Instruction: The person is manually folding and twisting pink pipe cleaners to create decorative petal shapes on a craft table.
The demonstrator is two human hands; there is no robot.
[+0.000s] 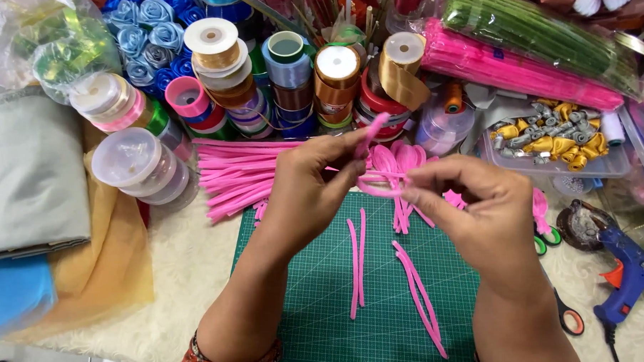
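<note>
Both hands [397,192] bend a pink pipe cleaner [372,158].

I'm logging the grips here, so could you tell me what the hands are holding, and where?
Both hands pinch one pink pipe cleaner: the left hand near its raised upper end, the right hand at its bent loop.

A pink pipe cleaner [373,158], thin and fuzzy, is bent into a narrow loop and held up above the green cutting mat. Its upper end rises curved past the fingertips of the left hand [315,185], while the lower curve runs across to the pinching fingers of the right hand [473,211]. The loop hangs just in front of the finished pink petal loops lying behind it.
</note>
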